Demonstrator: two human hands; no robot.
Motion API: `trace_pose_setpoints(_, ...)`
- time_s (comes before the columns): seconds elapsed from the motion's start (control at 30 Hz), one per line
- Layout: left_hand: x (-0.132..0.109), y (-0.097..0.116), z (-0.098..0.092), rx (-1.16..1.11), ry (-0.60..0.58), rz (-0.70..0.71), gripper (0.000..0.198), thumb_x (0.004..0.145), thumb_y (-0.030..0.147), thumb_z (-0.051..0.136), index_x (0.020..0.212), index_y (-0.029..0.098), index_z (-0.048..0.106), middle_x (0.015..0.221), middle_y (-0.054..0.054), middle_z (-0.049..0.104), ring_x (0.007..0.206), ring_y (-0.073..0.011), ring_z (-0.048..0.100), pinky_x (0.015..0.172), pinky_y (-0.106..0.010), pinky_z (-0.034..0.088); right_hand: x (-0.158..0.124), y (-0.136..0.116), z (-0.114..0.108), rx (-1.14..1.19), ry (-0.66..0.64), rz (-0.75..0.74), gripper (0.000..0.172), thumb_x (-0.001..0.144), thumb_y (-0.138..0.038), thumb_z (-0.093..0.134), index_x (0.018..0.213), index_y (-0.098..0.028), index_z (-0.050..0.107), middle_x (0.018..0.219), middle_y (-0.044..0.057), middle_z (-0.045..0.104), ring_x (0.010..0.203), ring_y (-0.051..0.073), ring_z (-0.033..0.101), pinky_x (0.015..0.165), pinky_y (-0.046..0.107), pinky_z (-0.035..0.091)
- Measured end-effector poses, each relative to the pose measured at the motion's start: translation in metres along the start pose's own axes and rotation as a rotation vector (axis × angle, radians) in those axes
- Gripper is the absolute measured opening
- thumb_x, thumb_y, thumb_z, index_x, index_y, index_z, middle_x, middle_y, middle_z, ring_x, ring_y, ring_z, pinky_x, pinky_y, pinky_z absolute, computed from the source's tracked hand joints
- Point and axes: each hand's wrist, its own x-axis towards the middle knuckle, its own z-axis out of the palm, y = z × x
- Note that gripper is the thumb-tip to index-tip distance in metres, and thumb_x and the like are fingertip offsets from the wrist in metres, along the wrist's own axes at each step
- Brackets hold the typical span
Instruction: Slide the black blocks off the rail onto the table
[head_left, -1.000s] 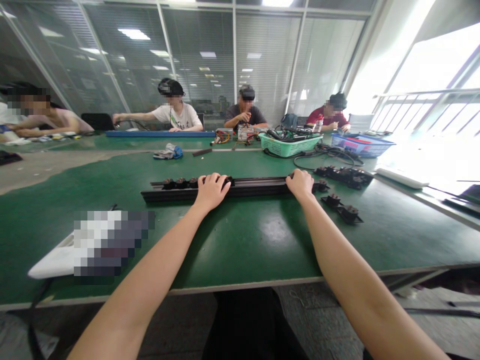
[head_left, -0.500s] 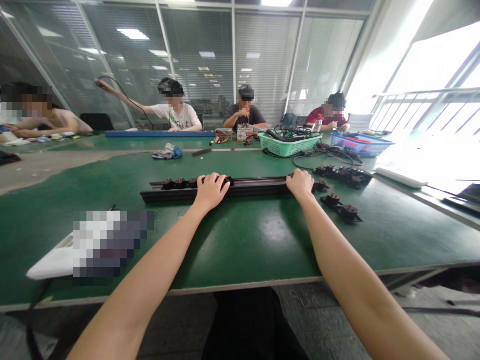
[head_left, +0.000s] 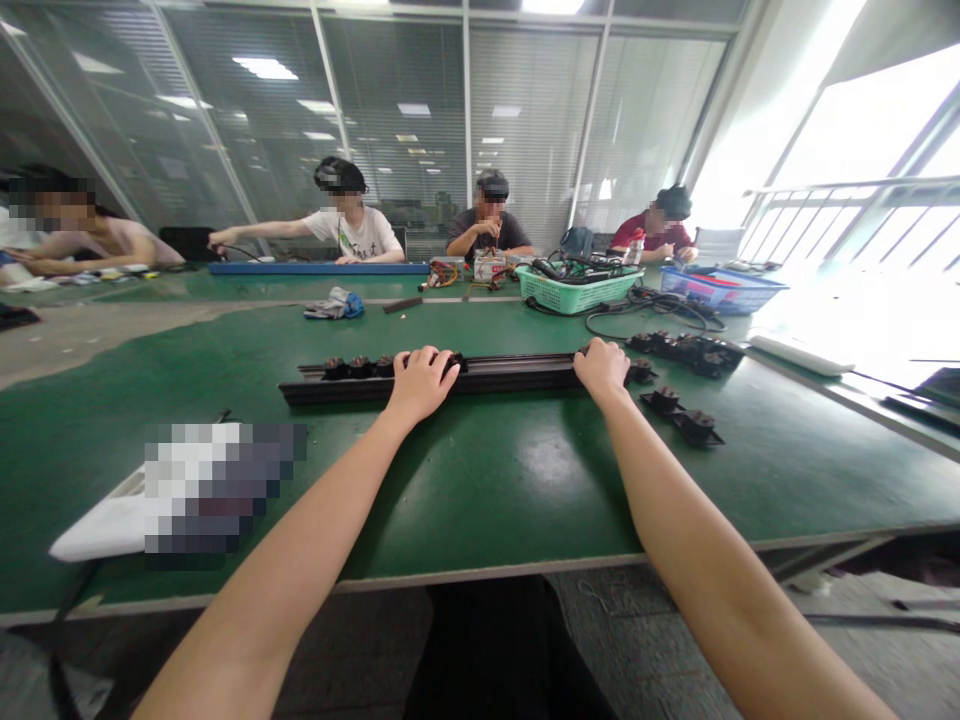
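Note:
A long black rail [head_left: 517,377] with an open, grooved top lies across the green table in front of me. Several black socket modules [head_left: 360,368] sit in a row along its left part. My left hand [head_left: 424,378] bends over the rail near its middle, fingers curled across the top. Part of another black module shows by those fingertips, and the rest is hidden under the hand. At the rail's right end, my right hand [head_left: 602,364] grips with its fingers wrapped round; the fingertips are hidden.
More black modules [head_left: 681,416] lie to the right. A pixelated white-and-dark object [head_left: 105,520] rests at the near left. Farther back stand a green basket [head_left: 581,290] of cables and a blue basket [head_left: 724,292]. Several people sit across the table, one by a long blue bar [head_left: 319,268].
Both my hands and the rail stay in place. Across the table, a co-worker's raised arm has come down, lowering a dark cable toward the left end of the blue bar.

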Motion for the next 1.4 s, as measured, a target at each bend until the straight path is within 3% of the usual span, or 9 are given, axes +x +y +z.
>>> trace_pose_setpoints(1.4, -0.0007, -0.0001, -0.0004, 0.028, -0.013, 0.0, 0.043, 0.108, 0.042, 0.038, 0.136, 0.022, 0.064, 0.133, -0.014, 0.066, 0.127, -0.0318, 0.057, 0.113, -0.051, 0.031, 0.0034, 0.0058, -0.0045, 0.007, -0.048, 0.079, 0.039, 0.104, -0.026, 0.048, 0.134, -0.007, 0.064, 0.137, 0.026, 0.057, 0.125, 0.034, 0.064, 0.105, 0.042, 0.048)
